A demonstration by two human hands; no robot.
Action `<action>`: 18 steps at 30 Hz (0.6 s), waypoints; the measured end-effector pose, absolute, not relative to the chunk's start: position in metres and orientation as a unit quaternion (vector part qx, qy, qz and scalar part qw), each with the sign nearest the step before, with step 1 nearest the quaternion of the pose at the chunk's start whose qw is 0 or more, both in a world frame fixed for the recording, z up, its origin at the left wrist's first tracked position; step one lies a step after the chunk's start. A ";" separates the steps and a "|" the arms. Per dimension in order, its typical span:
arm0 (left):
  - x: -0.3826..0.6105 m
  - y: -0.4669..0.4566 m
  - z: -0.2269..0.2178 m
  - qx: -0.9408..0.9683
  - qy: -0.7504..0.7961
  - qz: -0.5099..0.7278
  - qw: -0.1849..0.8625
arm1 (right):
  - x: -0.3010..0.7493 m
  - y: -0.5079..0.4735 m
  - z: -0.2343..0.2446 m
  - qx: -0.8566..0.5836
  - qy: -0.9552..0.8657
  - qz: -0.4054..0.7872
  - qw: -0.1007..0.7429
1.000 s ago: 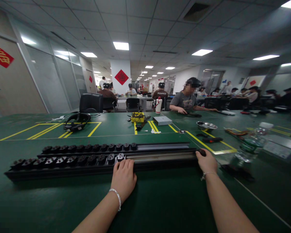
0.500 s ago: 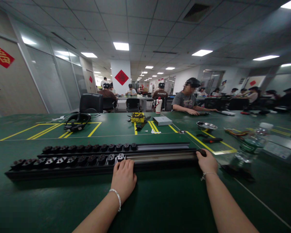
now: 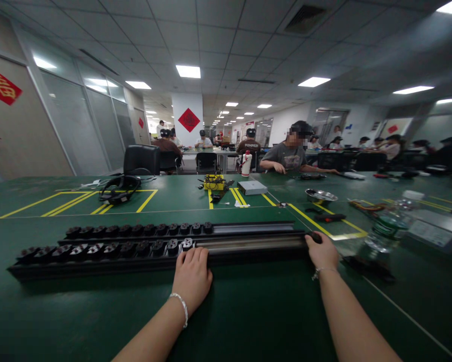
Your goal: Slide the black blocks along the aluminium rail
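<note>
Two long black tracks lie side by side on the green table. Along the left part of the near track (image 3: 256, 245) sits a row of black socket-like modules (image 3: 127, 249); its right part shows a bare metallic channel. The far track (image 3: 254, 228) bears a similar row. My left hand (image 3: 192, 275) is closed over the near track's front edge, fingers beside the rightmost module (image 3: 188, 243). At the right end, my right hand (image 3: 323, 254) is closed around a small dark piece (image 3: 316, 237), whose kind is mostly hidden by the fingers.
A water bottle (image 3: 386, 226) stands right of my right hand, near a grey metal box (image 3: 437, 230). Beyond the tracks are a metal bowl (image 3: 321, 196), a red-and-black tool (image 3: 330, 217), a white box (image 3: 252, 188) and a black headset (image 3: 120, 189). A co-worker (image 3: 291, 153) sits across.
My hands and both tracks stay in place. Across the table, the co-worker has leaned left and drawn one hand back toward the body.
</note>
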State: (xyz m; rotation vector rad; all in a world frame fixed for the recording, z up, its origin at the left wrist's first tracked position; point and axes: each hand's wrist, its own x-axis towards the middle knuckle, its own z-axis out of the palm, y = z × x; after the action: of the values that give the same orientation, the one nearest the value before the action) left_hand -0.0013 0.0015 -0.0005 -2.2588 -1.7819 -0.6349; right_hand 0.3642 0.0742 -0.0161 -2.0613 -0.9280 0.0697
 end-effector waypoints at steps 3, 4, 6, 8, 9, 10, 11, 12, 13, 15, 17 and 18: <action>-0.002 0.001 0.000 -0.764 -0.601 -0.214 0.098 | 0.364 0.073 -0.015 -0.828 -0.367 0.032 0.423; -0.002 0.001 0.000 -0.764 -0.601 -0.214 0.099 | 0.364 0.073 -0.015 -0.827 -0.367 0.032 0.424; -0.001 0.001 0.000 -0.763 -0.602 -0.213 0.100 | 0.364 0.073 -0.014 -0.826 -0.369 0.029 0.425; -0.001 0.001 0.000 -0.762 -0.604 -0.212 0.100 | 0.363 0.072 -0.014 -0.825 -0.371 0.026 0.425; -0.001 0.001 0.000 -0.762 -0.604 -0.213 0.099 | 0.363 0.072 -0.013 -0.825 -0.371 0.026 0.425; -0.001 0.001 0.000 -0.761 -0.604 -0.214 0.099 | 0.363 0.072 -0.013 -0.826 -0.370 0.027 0.424; -0.001 0.001 0.001 -0.761 -0.604 -0.215 0.099 | 0.363 0.072 -0.013 -0.827 -0.369 0.029 0.423; 0.000 0.001 0.001 -0.760 -0.605 -0.215 0.098 | 0.363 0.072 -0.013 -0.829 -0.367 0.031 0.422; 0.000 0.001 0.001 -0.759 -0.607 -0.214 0.097 | 0.363 0.072 -0.013 -0.830 -0.365 0.034 0.421; 0.000 0.001 0.001 -0.759 -0.609 -0.212 0.091 | 0.363 0.072 -0.013 -0.830 -0.364 0.036 0.421; 0.000 0.001 0.001 -0.760 -0.608 -0.211 0.089 | 0.364 0.072 -0.013 -0.827 -0.365 0.032 0.425; 0.000 0.001 0.001 -0.760 -0.608 -0.211 0.089 | 0.364 0.072 -0.013 -0.827 -0.366 0.029 0.427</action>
State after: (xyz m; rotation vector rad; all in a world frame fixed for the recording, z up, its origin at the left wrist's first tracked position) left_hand -0.0003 0.0012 0.0013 -2.2618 -1.8093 -0.6291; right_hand 0.3636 0.0722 -0.0135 -2.0653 -0.9134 0.0733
